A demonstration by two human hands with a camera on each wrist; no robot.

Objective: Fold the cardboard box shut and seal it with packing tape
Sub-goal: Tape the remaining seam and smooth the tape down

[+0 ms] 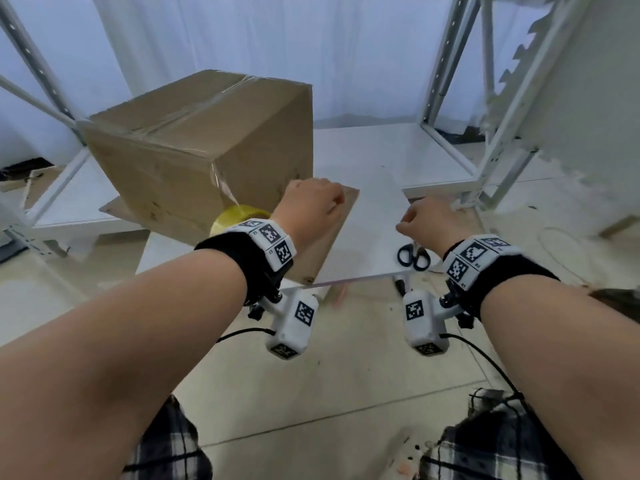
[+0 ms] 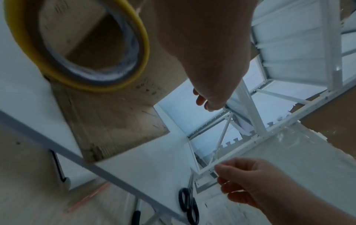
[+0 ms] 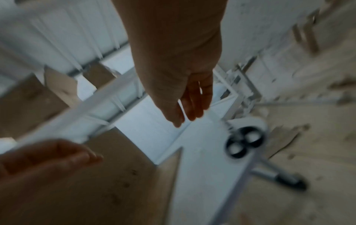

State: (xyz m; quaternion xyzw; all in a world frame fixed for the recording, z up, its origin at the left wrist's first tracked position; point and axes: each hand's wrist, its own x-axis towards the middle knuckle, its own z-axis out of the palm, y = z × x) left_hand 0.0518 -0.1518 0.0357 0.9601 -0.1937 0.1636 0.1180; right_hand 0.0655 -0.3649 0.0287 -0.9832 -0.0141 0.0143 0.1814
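Both hands' grip loose: left hand [image 1: 311, 206], right hand [image 1: 431, 220].

One cardboard box [image 1: 194, 147]; one tape roll [image 1: 235, 220]; one scissors [image 1: 414, 258]; two hands [image 1: 311, 206].

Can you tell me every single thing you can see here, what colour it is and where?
Brown cardboard box: one, taped shut, on the white table, left side.
Yellow roll of packing tape: one, at the box's near corner, beside the left hand.
Flat brown cardboard sheet: one, under the box.
Black-handled scissors: one, table's near right edge.
White metal shelving racks: two, behind, left and right.
Hands: left hand over the cardboard sheet; right hand above the scissors; both empty.
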